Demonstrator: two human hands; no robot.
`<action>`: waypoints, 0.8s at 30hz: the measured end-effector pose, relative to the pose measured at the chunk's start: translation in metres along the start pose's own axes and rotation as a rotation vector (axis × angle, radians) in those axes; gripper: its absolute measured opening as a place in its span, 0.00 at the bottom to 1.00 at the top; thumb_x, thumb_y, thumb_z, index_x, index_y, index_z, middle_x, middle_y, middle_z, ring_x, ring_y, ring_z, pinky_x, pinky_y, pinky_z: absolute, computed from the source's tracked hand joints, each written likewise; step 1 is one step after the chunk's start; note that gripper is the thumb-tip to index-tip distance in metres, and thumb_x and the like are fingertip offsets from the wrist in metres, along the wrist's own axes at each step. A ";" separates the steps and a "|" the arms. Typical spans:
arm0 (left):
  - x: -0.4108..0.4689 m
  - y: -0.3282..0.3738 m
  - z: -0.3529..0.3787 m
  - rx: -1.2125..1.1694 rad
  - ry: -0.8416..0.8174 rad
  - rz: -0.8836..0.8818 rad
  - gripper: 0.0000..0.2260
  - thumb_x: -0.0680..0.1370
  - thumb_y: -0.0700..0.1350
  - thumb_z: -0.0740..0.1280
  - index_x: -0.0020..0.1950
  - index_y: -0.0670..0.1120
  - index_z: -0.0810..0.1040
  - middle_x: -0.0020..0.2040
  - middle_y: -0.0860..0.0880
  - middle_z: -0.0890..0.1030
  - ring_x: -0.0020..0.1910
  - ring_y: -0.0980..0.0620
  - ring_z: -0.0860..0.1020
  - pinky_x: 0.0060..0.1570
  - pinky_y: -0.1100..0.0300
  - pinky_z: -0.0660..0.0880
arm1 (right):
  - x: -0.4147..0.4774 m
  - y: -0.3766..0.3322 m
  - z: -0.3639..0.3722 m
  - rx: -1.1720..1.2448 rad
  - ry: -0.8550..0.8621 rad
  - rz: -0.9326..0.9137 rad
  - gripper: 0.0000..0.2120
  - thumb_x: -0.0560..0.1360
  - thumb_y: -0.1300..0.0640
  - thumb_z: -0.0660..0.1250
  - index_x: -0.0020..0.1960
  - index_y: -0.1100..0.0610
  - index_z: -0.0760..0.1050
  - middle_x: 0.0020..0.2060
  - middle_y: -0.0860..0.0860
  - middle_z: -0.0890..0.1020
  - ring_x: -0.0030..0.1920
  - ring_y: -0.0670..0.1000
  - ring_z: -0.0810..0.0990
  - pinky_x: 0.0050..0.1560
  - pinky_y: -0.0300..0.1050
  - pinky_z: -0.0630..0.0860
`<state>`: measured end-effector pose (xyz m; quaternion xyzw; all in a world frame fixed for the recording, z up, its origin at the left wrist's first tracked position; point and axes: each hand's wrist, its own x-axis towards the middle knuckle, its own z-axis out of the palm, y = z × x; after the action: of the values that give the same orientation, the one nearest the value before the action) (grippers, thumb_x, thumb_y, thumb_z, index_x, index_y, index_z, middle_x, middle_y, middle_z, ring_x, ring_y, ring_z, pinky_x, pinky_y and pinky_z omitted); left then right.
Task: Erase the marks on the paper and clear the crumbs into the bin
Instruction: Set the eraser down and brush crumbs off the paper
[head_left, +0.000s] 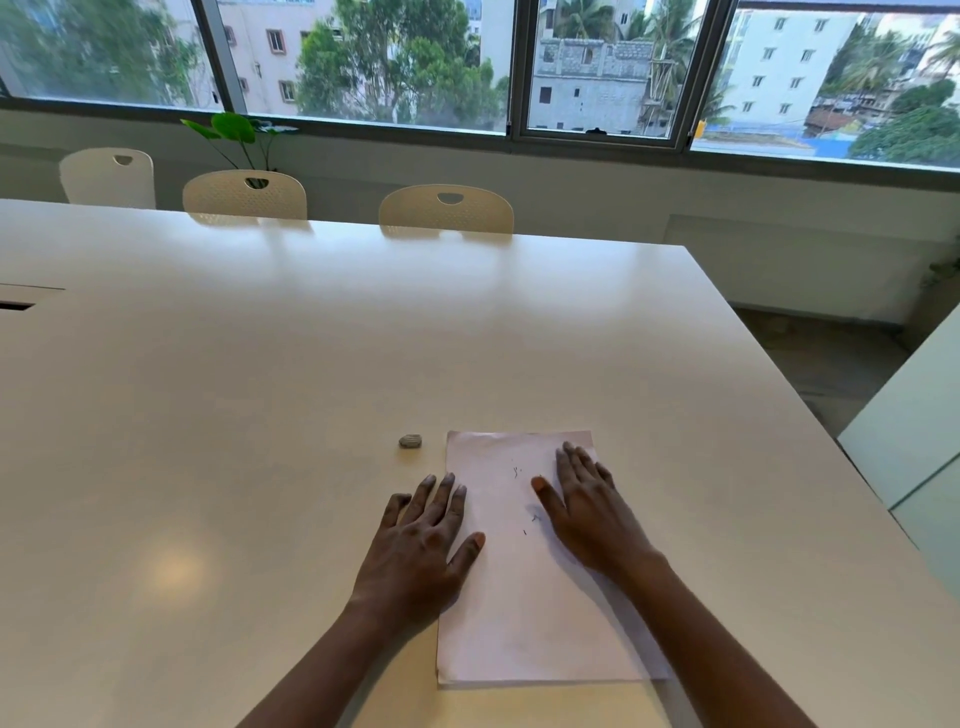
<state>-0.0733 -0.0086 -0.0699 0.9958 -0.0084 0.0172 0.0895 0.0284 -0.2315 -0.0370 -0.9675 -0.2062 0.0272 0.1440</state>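
A white sheet of paper (524, 613) lies on the white table (260, 389) in front of me. A few small dark specks, marks or crumbs, sit on its upper middle (519, 499). My left hand (426, 540) rests flat with fingers spread over the paper's left edge. My right hand (587, 504) lies flat on the paper's right side, fingers apart. Neither hand holds anything. A small grey eraser (410, 441) lies on the table just left of the paper's top corner, beyond my left fingertips. No bin is in view.
Three white chairs (447, 210) stand along the table's far edge, with a green plant (234, 132) behind them under large windows. The table's right edge runs diagonally; a pale cabinet (914, 431) stands to its right across a strip of floor.
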 end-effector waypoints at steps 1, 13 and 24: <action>0.000 0.000 0.000 0.000 0.005 -0.001 0.34 0.83 0.66 0.44 0.85 0.51 0.48 0.85 0.52 0.47 0.84 0.53 0.43 0.82 0.49 0.46 | 0.001 0.001 0.002 -0.018 -0.022 -0.026 0.51 0.72 0.27 0.29 0.80 0.62 0.51 0.80 0.57 0.54 0.80 0.51 0.50 0.78 0.47 0.45; 0.000 0.001 -0.001 0.011 -0.002 0.000 0.34 0.83 0.66 0.43 0.85 0.50 0.49 0.85 0.51 0.49 0.84 0.52 0.44 0.81 0.48 0.47 | 0.026 -0.002 -0.006 0.030 -0.049 -0.297 0.41 0.78 0.31 0.46 0.78 0.61 0.59 0.78 0.55 0.61 0.78 0.49 0.57 0.78 0.43 0.53; 0.000 0.000 0.000 -0.004 0.000 -0.012 0.33 0.83 0.66 0.43 0.85 0.52 0.47 0.85 0.53 0.47 0.84 0.54 0.42 0.82 0.49 0.44 | 0.055 -0.008 -0.018 0.096 -0.040 -0.421 0.40 0.77 0.29 0.54 0.78 0.56 0.60 0.77 0.52 0.63 0.76 0.48 0.63 0.76 0.44 0.58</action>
<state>-0.0728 -0.0092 -0.0702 0.9957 -0.0025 0.0168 0.0914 0.0778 -0.2066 -0.0167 -0.8944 -0.4050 0.0253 0.1883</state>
